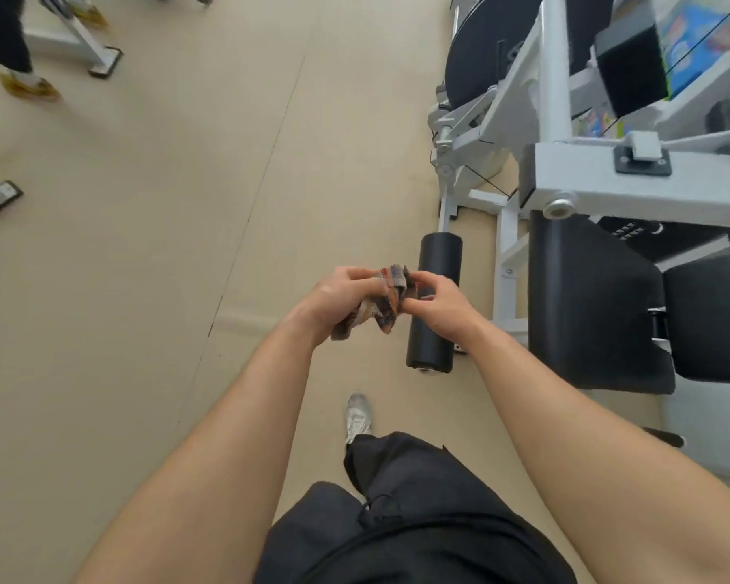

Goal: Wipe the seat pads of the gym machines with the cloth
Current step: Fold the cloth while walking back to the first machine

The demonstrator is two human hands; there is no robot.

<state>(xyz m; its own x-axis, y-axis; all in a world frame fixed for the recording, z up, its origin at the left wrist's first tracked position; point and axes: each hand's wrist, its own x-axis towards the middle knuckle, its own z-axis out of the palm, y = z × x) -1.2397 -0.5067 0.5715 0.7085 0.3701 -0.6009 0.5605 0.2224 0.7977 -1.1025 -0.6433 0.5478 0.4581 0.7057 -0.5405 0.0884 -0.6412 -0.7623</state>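
Here, both hands bunching cloth [380, 299], left hand [334, 301], right hand [435, 307], beside seat pad [582, 305]

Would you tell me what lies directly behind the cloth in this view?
Behind the cloth, held bunched by the left hand and right hand, stands a black roller pad; the hands and cloth hide its middle.

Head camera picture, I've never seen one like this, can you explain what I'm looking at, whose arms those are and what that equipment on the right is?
The camera sits on a person's head, looking down, so the two bare arms are their own. The left hand and right hand together hold a crumpled patterned cloth in front of the body. On the right stands a white-framed gym machine with a black seat pad and a black roller pad beside it. Below is a beige floor and the person's shoe. Another person's feet show top left.
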